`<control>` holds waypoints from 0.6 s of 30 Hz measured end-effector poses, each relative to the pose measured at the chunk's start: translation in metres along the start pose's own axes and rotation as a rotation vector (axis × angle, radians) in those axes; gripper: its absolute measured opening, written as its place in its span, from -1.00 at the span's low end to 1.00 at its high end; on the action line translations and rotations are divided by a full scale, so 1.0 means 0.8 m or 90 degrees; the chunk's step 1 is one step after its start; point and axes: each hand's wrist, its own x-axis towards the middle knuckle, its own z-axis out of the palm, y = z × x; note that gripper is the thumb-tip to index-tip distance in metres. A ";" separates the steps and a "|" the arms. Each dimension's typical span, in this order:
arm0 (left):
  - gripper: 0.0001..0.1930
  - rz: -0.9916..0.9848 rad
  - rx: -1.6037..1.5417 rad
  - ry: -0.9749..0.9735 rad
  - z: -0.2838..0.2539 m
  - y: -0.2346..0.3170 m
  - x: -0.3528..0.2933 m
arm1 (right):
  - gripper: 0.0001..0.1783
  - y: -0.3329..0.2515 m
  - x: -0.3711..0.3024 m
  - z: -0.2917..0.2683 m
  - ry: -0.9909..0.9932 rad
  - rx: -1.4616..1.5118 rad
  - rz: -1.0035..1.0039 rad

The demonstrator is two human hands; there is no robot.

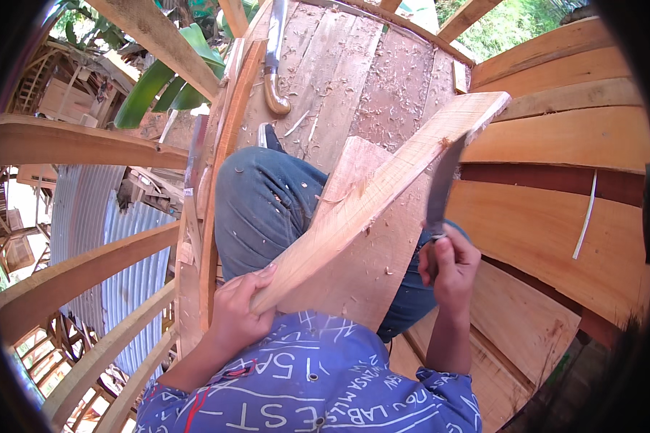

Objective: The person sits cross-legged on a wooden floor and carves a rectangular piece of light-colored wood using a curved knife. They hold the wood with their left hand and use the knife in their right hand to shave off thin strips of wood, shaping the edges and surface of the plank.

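My left hand (pixel 244 309) is wrapped round the near end of a long pale wooden plank (pixel 383 184), which slants away from my belly to the far right. In my right hand (pixel 451 267) is the handle of a broad-bladed knife (pixel 443 180). Its dark blade points up and away, with the tip against or very close to the plank's right edge near the far end. A small brown shaving sits on the plank beside the tip. Beneath the plank, a wider board (pixel 357 278) lies between my knees, partly covered.
A sheathed blade with a curved wooden handle (pixel 276 95) lies on the shaving-strewn board floor (pixel 325 72). Slatted wooden walling (pixel 556 216) stands close on my right. On my left is an open timber railing (pixel 87 256), with corrugated metal sheets (pixel 133 289) below it.
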 end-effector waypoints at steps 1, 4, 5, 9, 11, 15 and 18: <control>-0.67 0.006 0.001 0.007 0.001 0.000 0.000 | -0.76 0.005 -0.001 0.002 -0.038 -0.086 -0.020; -0.67 0.007 0.002 -0.009 0.000 0.000 0.004 | -0.74 0.019 -0.012 0.012 -0.143 -0.084 0.086; -0.68 0.004 0.001 -0.007 0.001 -0.001 0.002 | -0.74 0.018 -0.006 0.007 -0.133 -0.130 0.032; -0.68 -0.003 -0.004 0.004 0.003 -0.003 0.000 | -0.76 0.006 0.009 0.002 -0.052 -0.095 -0.023; -0.68 -0.004 -0.006 0.001 0.004 -0.006 0.001 | -0.74 0.023 0.001 0.010 -0.146 -0.223 -0.029; -0.69 -0.013 -0.012 -0.007 0.001 -0.002 0.001 | -0.73 0.014 0.006 -0.006 -0.058 -0.141 -0.051; -0.68 -0.007 -0.004 0.000 0.002 -0.001 0.002 | -0.71 0.017 -0.003 0.008 -0.088 -0.056 0.037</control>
